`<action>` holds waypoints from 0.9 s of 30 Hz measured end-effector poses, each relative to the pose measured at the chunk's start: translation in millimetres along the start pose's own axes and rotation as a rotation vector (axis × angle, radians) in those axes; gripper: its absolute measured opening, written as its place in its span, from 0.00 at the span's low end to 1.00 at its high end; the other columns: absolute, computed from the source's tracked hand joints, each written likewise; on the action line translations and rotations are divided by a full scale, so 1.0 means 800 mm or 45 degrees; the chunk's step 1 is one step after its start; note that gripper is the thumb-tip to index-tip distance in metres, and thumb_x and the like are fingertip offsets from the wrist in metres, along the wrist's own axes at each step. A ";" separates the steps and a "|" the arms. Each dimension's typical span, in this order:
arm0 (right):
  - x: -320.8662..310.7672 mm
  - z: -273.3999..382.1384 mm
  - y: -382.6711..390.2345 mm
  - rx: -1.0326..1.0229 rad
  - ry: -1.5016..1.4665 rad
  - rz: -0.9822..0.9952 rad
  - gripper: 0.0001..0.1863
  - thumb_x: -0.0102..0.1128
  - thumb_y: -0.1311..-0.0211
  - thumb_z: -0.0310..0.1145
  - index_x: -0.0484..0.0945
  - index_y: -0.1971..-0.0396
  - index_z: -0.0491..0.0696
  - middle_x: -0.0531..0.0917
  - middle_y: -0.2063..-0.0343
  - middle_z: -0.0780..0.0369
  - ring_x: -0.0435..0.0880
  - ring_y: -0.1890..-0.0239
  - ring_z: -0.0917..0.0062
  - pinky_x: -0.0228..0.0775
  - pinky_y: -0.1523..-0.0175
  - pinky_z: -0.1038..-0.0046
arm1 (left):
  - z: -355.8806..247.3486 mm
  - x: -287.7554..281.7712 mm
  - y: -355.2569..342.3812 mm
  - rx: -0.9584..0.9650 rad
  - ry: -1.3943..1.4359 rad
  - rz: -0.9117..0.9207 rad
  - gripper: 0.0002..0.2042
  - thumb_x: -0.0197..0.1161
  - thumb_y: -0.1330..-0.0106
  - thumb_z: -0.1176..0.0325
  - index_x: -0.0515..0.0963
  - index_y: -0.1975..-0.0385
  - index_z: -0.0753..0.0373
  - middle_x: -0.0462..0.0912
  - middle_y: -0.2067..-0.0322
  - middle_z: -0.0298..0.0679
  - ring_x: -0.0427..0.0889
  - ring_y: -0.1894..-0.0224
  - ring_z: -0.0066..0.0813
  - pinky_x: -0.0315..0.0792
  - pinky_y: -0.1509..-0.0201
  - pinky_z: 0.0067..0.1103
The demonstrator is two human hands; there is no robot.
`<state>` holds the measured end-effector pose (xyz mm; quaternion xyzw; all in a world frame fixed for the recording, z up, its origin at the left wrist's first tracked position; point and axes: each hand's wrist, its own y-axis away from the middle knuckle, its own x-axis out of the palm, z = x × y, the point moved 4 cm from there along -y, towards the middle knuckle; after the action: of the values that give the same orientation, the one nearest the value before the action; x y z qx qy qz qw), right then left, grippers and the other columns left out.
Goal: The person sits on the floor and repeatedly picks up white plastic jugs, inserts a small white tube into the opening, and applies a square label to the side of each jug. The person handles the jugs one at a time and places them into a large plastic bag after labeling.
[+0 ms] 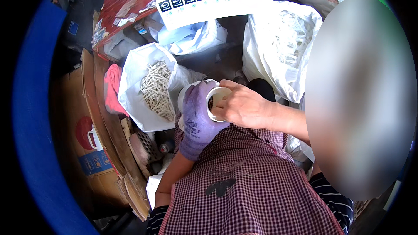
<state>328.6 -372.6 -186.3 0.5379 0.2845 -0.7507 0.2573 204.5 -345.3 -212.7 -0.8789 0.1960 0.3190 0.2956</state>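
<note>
My left hand [198, 119], in a purple glove, is closed round a white hollow cylinder [216, 119] over my lap, its opening facing up toward me. My bare right hand [246, 106] grips the cylinder from the right, with curled fingers reaching into the opening; their tips are partly hidden. Another white rounded surface [183, 98] shows just left of the gloved fingers; I cannot tell whether it is a separate piece. A checked apron [244, 187] covers my lap below both hands.
A sack of small white pieces [155, 89] stands front left, another of white strips [289, 35] front right. A printed white sheet [217, 6] lies on the red table [117, 6]. Pink cloth [113, 87] and cardboard [98, 182] are at left. A blurred oval hides the right side.
</note>
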 end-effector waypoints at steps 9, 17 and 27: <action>-0.008 -0.007 0.006 -0.101 -0.140 -0.116 0.05 0.60 0.51 0.24 0.80 0.72 0.45 0.78 0.74 0.64 0.80 0.63 0.72 0.60 0.35 0.60 | -0.001 -0.001 -0.006 0.040 0.148 -0.093 0.38 0.80 0.61 0.63 0.69 0.47 0.62 0.76 0.55 0.44 0.77 0.55 0.42 0.71 0.48 0.34; -0.042 -0.015 0.053 -0.029 -0.238 -0.599 0.09 0.57 0.51 0.20 0.81 0.68 0.43 0.83 0.66 0.62 0.82 0.60 0.72 0.71 0.39 0.58 | 0.005 -0.005 0.000 -0.089 0.099 -0.036 0.43 0.81 0.62 0.66 0.65 0.43 0.66 0.76 0.53 0.45 0.77 0.50 0.41 0.68 0.42 0.35; -0.083 -0.105 0.262 0.844 0.134 -1.018 0.11 0.56 0.45 0.17 0.79 0.62 0.43 0.80 0.65 0.55 0.81 0.62 0.60 0.75 0.57 0.66 | 0.019 -0.018 -0.008 -0.469 0.834 -0.280 0.42 0.62 0.49 0.77 0.53 0.30 0.69 0.62 0.35 0.51 0.68 0.38 0.42 0.60 0.31 0.32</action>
<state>548.0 -456.0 -176.5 0.4769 0.2273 -0.8119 -0.2483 190.8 -328.9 -210.1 -0.9883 0.1241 0.0176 0.0872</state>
